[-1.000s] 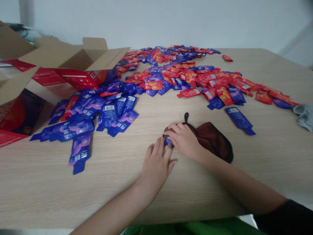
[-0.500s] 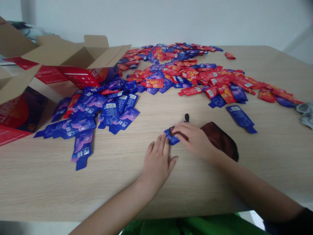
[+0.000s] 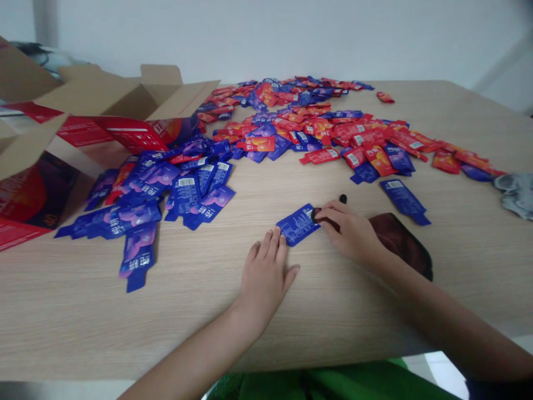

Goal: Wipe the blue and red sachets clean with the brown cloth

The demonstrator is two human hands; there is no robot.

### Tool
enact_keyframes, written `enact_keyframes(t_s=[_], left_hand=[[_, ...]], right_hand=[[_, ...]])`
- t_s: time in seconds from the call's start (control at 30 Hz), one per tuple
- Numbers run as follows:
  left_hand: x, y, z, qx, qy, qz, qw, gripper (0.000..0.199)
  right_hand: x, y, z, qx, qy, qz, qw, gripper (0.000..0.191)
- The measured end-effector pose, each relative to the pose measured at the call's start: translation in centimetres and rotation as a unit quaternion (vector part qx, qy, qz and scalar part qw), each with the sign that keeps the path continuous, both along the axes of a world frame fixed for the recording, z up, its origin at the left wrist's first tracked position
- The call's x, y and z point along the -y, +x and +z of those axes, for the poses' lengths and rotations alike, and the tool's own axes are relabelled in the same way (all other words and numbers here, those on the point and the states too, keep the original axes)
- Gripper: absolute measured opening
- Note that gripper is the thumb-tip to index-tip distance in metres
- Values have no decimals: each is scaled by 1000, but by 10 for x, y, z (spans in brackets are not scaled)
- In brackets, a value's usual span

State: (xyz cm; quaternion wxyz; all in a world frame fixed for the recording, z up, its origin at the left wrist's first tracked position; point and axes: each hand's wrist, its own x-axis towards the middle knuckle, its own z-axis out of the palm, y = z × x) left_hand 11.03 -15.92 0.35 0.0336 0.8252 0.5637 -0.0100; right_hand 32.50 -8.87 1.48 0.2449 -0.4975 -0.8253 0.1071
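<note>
A blue sachet (image 3: 297, 225) with small white print lies flat on the table, tilted up to the right. My left hand (image 3: 264, 272) rests flat, its fingertips at the sachet's lower left edge and the thumb spread apart. My right hand (image 3: 347, 228) is closed on a dark reddish-brown cloth (image 3: 402, 244) with a black border. A black bit of the cloth pokes out at the fingertips, against the sachet's right end. Another black end shows beyond the knuckles. The palm and forearm hide the cloth's middle.
Blue sachets (image 3: 187, 194) lie heaped at left beside open red cardboard boxes (image 3: 137, 133). Red and blue sachets (image 3: 316, 125) spread in rows across the back. A lone blue sachet (image 3: 403, 199) lies right of my hands. Grey fabric (image 3: 516, 194) sits at the right edge.
My right hand has slid right with the cloth, uncovering most of the blue sachet. My left hand has stayed almost in place.
</note>
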Motion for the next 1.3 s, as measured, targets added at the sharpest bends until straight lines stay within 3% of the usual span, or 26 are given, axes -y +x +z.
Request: enact_keyframes(t_s=[0.1, 0.17, 0.27, 0.33, 0.43, 0.53, 0.7, 0.83, 1.0, 1.17, 1.3], left_hand=[[1, 0, 1, 3, 5, -6, 1000, 63], [1, -1, 3, 9, 6, -10, 1000, 62], [-5, -2, 8, 21, 13, -23, 999, 56], [-14, -2, 12, 27, 26, -41, 998, 40], [-33, -3, 15, 24, 50, -64, 996, 20], [-52, -4, 16, 13, 67, -79, 995, 24], [-71, -3, 14, 36, 71, -99, 992, 38], [-77, 4, 8, 64, 47, -100, 992, 30], [-85, 6, 12, 90, 32, -85, 992, 19], [-86, -8, 23, 150, -9, -44, 988, 27], [-81, -21, 24, 168, -22, -20, 985, 19]], right_hand=[[9, -20, 0, 13, 5, 107, 994, 20], [9, -24, -4, 36, -14, 138, 990, 21], [1, -9, -6, 41, -35, 87, 995, 22], [-3, 9, -3, 55, -40, 65, 996, 24], [1, 35, 2, 112, -23, 31, 993, 53], [12, 51, -2, 160, -8, -21, 987, 70], [19, 51, -14, 168, 5, -29, 985, 57], [17, 49, -12, 122, 6, -44, 992, 39], [18, 56, 6, -15, -47, -154, 987, 28], [20, 61, 32, -91, -38, -161, 982, 33], [19, 55, 33, -97, -35, -128, 986, 42]])
